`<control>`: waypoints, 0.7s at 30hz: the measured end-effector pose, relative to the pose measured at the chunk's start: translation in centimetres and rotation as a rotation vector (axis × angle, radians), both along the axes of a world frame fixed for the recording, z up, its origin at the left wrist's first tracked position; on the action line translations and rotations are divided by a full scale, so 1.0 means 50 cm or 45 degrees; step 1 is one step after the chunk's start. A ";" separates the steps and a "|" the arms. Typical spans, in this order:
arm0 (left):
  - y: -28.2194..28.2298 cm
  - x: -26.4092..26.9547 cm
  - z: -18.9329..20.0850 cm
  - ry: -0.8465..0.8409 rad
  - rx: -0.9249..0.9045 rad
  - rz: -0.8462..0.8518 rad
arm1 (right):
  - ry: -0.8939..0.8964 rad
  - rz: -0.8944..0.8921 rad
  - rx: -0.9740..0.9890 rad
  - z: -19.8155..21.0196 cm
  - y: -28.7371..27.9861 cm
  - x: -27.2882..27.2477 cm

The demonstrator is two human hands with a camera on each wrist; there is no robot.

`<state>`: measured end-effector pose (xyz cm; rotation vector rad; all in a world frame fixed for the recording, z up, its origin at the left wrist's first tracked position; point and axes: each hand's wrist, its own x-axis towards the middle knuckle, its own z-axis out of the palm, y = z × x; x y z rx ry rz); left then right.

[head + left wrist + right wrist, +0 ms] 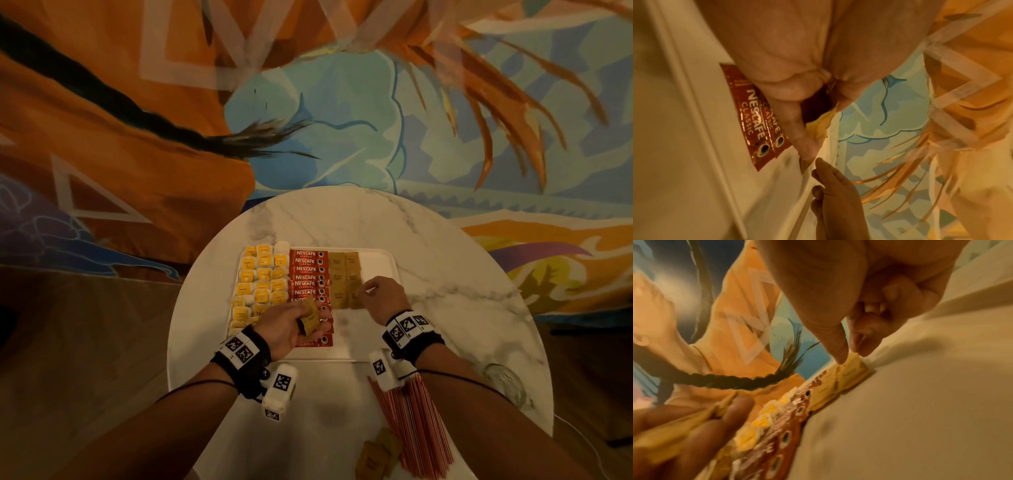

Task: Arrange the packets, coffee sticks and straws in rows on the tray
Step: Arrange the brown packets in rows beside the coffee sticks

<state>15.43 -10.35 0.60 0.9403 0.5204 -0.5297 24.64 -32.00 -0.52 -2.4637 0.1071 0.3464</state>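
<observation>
A white tray (pixel 376 260) sits on the round marble table. On it lie rows of yellow packets (pixel 262 277), red coffee sticks (pixel 308 270) and brown sugar packets (pixel 344 277). My left hand (pixel 301 323) hovers over the near coffee sticks and holds a few brown packets (pixel 310 317) between thumb and fingers. My right hand (pixel 375 296) has its thumb and forefinger pinching the right edge of a brown packet (pixel 851 369) in the near end of the brown rows. Red striped straws (pixel 416 431) lie bundled on the table under my right forearm.
Two loose brown packets (pixel 376 455) lie on the table left of the straws. A clear glass (pixel 505 382) stands at the right edge of the table. The tray's right part (pixel 383 329) is bare. A painted wall rises behind the table.
</observation>
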 end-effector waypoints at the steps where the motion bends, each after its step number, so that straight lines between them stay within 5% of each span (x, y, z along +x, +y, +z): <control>1: 0.000 0.000 -0.002 -0.014 0.017 -0.009 | -0.018 0.053 0.075 0.008 0.007 -0.009; 10: -0.007 -0.003 -0.016 -0.105 0.214 -0.013 | 0.030 0.487 0.427 0.018 0.052 -0.095; 21: -0.014 -0.020 0.001 -0.105 0.188 0.029 | 0.098 0.357 0.489 -0.010 0.042 -0.122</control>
